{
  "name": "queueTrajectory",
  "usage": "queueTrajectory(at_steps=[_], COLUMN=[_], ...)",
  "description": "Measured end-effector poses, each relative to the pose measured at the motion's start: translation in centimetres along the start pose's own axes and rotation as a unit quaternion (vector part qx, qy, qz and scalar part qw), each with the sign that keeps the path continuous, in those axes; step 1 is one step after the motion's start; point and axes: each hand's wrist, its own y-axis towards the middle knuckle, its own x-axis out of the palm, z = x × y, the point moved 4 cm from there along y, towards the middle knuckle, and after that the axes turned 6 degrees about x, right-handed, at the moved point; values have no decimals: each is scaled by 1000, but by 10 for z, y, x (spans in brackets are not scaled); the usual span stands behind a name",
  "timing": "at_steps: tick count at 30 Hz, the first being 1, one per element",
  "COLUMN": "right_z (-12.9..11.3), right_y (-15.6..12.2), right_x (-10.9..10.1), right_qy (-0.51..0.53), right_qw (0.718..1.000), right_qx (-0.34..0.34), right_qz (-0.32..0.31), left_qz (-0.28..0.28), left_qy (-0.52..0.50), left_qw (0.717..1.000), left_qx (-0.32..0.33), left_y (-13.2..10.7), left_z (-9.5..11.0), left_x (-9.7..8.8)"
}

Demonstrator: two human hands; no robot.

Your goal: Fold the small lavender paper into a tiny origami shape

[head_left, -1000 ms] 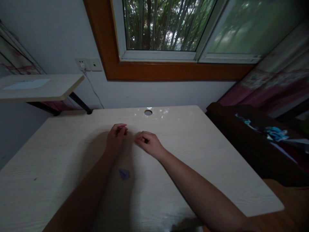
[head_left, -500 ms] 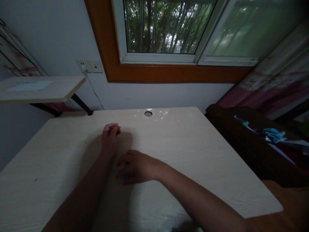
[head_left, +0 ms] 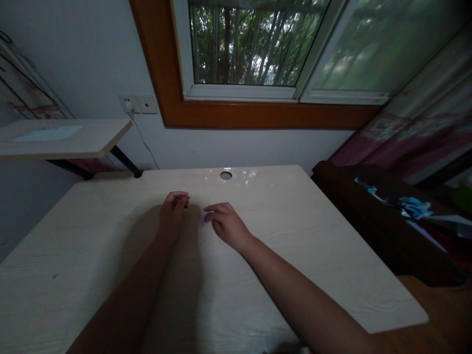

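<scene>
Above the pale wood-grain desk, my right hand pinches a small flat purple piece between thumb and fingers. The piece points left, toward my other hand; its exact kind is too small to tell. My left hand is a little further left, its fingers curled and the thumb pressed against them. Whatever those fingers hold, if anything, is hidden. A short gap separates the two hands.
A raised shelf with a paper sheet on it stands at the back left. Near the desk's rear edge is a round cable hole. A dark piece of furniture with blue cloth lies beyond the right edge.
My right hand has moved away from me and slightly right, turning so the purple piece shows at its fingertips. My left hand has shifted slightly right, still curled.
</scene>
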Motion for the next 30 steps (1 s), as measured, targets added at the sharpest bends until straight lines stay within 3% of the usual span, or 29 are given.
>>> queueTrajectory(at_steps=[4,9,17,26,30], right_z=[9,5,7,6,7], right_y=[2,1,2,1,1], right_x=[-5,-1,5,6,2], right_qy=[-7,-35,-60,-38,3], right_qw=[995,995,995,997,998], right_qx=[83,86,84,66,64], right_qz=[61,25,-17,-14,23], left_qz=[-63,-132,-149,-182,-195], left_qy=[71,128,171,205,213], left_qw=[995,982,972,955,950], left_qx=[2,29,68,110,119], left_y=[-2,-4,-4,-8,-9], left_z=[2,4,3,12,12], left_x=[7,15,16,22,23])
